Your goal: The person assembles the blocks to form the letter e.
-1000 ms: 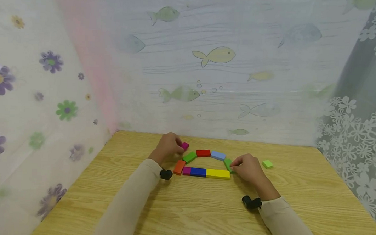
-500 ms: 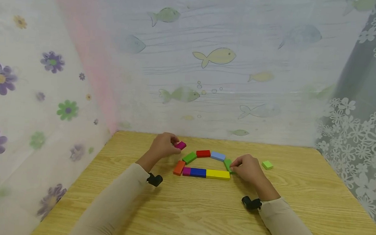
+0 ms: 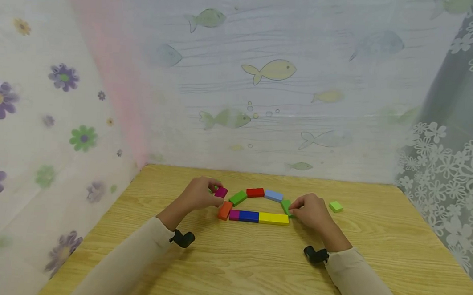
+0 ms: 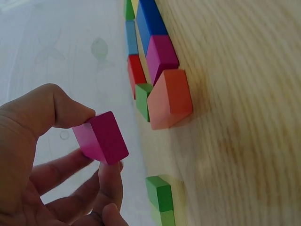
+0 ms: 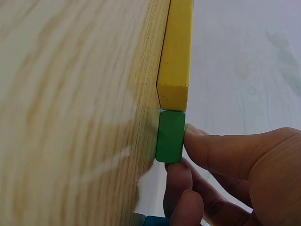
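My left hand [image 3: 198,195] pinches a magenta block [image 4: 109,137] between thumb and fingertips, raised near the left end of an arch of blocks. Closest to it is the orange block [image 3: 225,210], beside a green block [image 3: 238,198]. A red block [image 3: 255,193] and a light blue block [image 3: 273,196] form the arch's top. At the right end, my right hand [image 3: 312,210] pinches another green block [image 5: 170,137], its thumb on one side and fingers at the end. That block stands right by the end of the yellow block [image 5: 177,61].
Below the arch, a small magenta block [image 3: 234,215], a dark blue block [image 3: 249,217] and the yellow one form a straight row. Green blocks [image 4: 160,194] lie beyond the left hand. A light green block [image 3: 336,206] lies at right. A patterned curtain [image 3: 270,122] hangs behind the wooden table [image 3: 250,264].
My left hand has moved left and toward me with the magenta block, from behind the green block to near the orange one. The right hand has stayed at its green block.
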The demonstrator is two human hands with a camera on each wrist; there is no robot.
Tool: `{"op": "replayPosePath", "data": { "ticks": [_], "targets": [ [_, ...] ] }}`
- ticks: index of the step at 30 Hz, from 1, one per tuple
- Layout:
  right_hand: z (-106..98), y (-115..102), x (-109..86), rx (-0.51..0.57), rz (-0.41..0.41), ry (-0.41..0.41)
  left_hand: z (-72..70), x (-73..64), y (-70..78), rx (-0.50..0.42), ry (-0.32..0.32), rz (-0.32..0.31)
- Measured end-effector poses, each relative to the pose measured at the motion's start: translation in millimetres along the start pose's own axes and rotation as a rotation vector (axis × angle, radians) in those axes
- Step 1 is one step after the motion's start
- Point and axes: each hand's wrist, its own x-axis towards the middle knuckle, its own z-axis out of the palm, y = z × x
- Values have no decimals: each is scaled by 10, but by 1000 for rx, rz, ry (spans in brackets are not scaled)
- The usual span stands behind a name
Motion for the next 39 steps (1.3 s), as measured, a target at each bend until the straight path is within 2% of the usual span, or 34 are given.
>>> {"op": "replayPosePath", "data": {
  "ticks": [3,13,15,25,33,39],
  "targets": [
    [5,1,5,0,2,0,9,-66,-40,-62,-18,-18],
    [1,27,20,8,2,7,31,-203,-273,-382,-31,-108],
    [-2,29,22,8,-2,5,29,-226,-308,-400,-40,-115],
    [7,26,10,12,3,-2,35,-333,-375,-387,-174,-97],
    [17,21,16,16,4,4,105,-371,-385,-338,-182,-111],
    [6,20,23,16,4,5,165,-397,-307,-256,-179,-111]
  ]
}}
